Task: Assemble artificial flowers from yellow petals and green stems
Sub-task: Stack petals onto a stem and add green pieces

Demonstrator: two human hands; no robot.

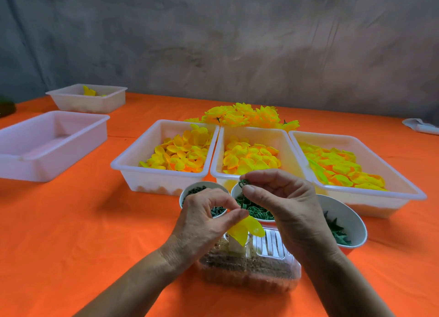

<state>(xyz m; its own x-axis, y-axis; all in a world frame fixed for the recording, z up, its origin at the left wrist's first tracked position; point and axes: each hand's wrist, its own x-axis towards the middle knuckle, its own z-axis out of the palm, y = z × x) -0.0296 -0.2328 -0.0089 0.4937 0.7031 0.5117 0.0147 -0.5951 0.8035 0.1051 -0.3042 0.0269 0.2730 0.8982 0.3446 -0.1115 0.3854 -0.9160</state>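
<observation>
My left hand (pixel 204 218) pinches a yellow petal piece (pixel 247 228) between thumb and fingers, the petals hanging down. Just above and to the right, my right hand (pixel 282 198) pinches a small green ring (pixel 242 183) at its fingertips. Both hands hover over three white bowls: one with dark green stems (pixel 197 190), one with green rings (pixel 257 211), one with green leaf-shaped parts (pixel 338 232). Behind them stand three white trays of yellow petals (pixel 180 152) (pixel 251 157) (pixel 339 167). Finished yellow flowers (pixel 244 116) lie in a pile beyond the trays.
A clear plastic container (pixel 249 266) with brownish contents sits under my hands on the orange tablecloth (pixel 83 221). An empty white tray (pixel 47 145) and a smaller tray (pixel 90 98) holding a yellow piece stand at the left. White cloth (pixel 420 125) lies at the far right edge.
</observation>
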